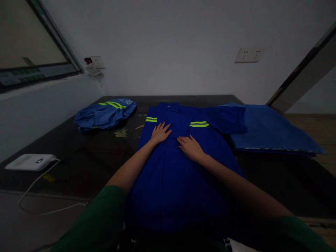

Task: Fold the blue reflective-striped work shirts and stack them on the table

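A dark blue work shirt with yellow-green reflective stripes lies front up on the dark table, its collar toward the wall. One sleeve stretches out to the right, over the edge of a folded blue cloth. My left hand rests flat on the chest of the shirt with its fingers spread. Lower and to the right, my right hand lies on the shirt front, fingers extended and close together. Neither hand grips the fabric visibly. The shirt's lower end runs toward me into shadow.
A crumpled blue garment with reflective stripes lies at the back left. The folded blue cloth sits on the right. A white device with a cable is on the left of the dark table. Wall sockets are behind.
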{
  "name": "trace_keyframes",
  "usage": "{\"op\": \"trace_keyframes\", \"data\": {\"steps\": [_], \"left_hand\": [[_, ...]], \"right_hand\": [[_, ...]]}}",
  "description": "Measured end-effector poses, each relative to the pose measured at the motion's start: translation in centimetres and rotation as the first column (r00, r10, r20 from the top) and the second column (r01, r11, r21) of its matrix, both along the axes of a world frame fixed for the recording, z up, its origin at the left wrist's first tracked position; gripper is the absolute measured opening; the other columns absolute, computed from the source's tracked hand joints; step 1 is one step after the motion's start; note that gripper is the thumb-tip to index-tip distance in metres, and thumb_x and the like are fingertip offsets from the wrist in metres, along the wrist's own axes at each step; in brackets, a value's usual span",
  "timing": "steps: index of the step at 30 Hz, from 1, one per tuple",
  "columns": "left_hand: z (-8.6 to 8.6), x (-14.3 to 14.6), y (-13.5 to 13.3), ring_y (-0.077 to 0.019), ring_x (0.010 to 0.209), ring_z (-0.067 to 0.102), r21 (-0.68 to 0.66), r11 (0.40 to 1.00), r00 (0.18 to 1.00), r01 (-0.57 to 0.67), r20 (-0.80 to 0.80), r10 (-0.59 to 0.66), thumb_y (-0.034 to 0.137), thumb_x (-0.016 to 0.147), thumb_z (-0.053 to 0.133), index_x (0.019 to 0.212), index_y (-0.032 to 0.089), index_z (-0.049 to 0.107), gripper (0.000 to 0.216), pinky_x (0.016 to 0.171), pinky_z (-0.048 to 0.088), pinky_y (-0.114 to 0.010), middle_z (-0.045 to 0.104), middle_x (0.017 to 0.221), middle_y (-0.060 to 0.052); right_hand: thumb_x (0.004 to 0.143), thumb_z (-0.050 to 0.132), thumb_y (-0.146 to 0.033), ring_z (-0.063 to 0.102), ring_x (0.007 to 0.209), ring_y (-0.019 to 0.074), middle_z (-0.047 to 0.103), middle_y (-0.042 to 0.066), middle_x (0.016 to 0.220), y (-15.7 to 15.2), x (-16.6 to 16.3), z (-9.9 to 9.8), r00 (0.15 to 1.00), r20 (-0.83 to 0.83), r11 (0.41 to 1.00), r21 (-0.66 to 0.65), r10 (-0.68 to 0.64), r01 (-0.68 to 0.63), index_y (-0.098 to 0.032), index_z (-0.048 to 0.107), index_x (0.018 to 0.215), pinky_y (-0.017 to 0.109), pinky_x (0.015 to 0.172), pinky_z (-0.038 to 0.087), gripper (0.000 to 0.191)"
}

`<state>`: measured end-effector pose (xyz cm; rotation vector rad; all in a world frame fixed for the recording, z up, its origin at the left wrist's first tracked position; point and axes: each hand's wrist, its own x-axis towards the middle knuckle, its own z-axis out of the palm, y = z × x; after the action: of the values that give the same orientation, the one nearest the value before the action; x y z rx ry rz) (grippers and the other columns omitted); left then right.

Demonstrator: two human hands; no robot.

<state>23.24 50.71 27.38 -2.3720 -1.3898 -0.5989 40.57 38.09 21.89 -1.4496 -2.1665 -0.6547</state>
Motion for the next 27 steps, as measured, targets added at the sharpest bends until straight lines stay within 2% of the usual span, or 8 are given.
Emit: {"op": "trace_keyframes", "data": {"steps": [5, 8, 13, 19, 27], "left_hand": [[0.5, -0.1, -0.3, -0.0268, 0.146, 0.014, -0.043, 0.999, 0.999, 0.012, -0.032, -0.013, 0.064, 0.091, 0.032, 0.150, 0.034, 0.024, 0.066, 0.116, 0.013, -0.049, 0.016, 0.159, -0.003], [0.8, -0.3, -0.2, -0.0276, 0.146, 0.011, -0.096, 0.995, 0.998, 0.031, -0.048, -0.036, 0.069, 0.087, 0.036, 0.150, 0.034, 0.021, 0.074, 0.116, 0.011, -0.050, 0.012, 0.160, -0.005], [1.2, -0.6, 0.1, -0.0280, 0.147, 0.006, -0.159, 0.987, 0.997, 0.040, -0.063, -0.050, 0.074, 0.082, 0.039, 0.151, 0.035, 0.018, 0.082, 0.116, 0.009, -0.050, 0.006, 0.160, -0.006], [1.8, -0.9, 0.2, -0.0288, 0.147, 0.004, -0.217, 0.975, 0.993, 0.056, -0.087, -0.077, 0.077, 0.075, 0.046, 0.152, 0.032, 0.014, 0.094, 0.116, 0.007, -0.050, 0.002, 0.160, -0.008], [2.7, -1.0, -0.1, -0.0297, 0.147, -0.001, -0.283, 0.958, 0.987, 0.051, -0.131, -0.091, 0.077, 0.070, 0.052, 0.152, 0.031, 0.012, 0.103, 0.115, 0.006, -0.051, -0.002, 0.160, -0.009]], "right_hand": [[0.097, 0.039, -0.024, 0.046, 0.130, 0.0254, 0.050, 0.013, 0.141, -0.3, 0.5, 0.3, 0.999, -0.018, 0.999, -0.026, -0.032, 0.032, -0.016, 0.048, 0.138, 0.055, 0.112, 0.026, 0.043], [0.096, 0.040, -0.022, 0.051, 0.125, 0.0250, 0.056, 0.013, 0.136, -0.2, 0.4, 1.1, 0.996, -0.063, 0.998, -0.039, -0.056, 0.053, -0.015, 0.052, 0.135, 0.052, 0.111, 0.029, 0.041], [0.094, 0.045, -0.022, 0.056, 0.118, 0.0253, 0.062, 0.015, 0.126, 0.4, -0.6, 2.1, 0.997, -0.064, 0.999, 0.025, -0.044, 0.046, -0.012, 0.060, 0.126, 0.045, 0.109, 0.033, 0.037], [0.095, 0.043, -0.019, 0.050, 0.127, 0.0220, 0.055, 0.014, 0.136, 0.9, -0.5, 1.1, 0.996, -0.090, 1.000, -0.018, -0.011, 0.009, -0.012, 0.056, 0.130, 0.042, 0.112, 0.032, 0.038], [0.097, 0.036, -0.023, 0.038, 0.137, 0.0224, 0.045, 0.013, 0.145, 0.9, 0.7, 0.4, 0.998, -0.041, 0.997, -0.059, 0.043, -0.045, -0.012, 0.049, 0.137, 0.047, 0.114, 0.028, 0.044]]}}
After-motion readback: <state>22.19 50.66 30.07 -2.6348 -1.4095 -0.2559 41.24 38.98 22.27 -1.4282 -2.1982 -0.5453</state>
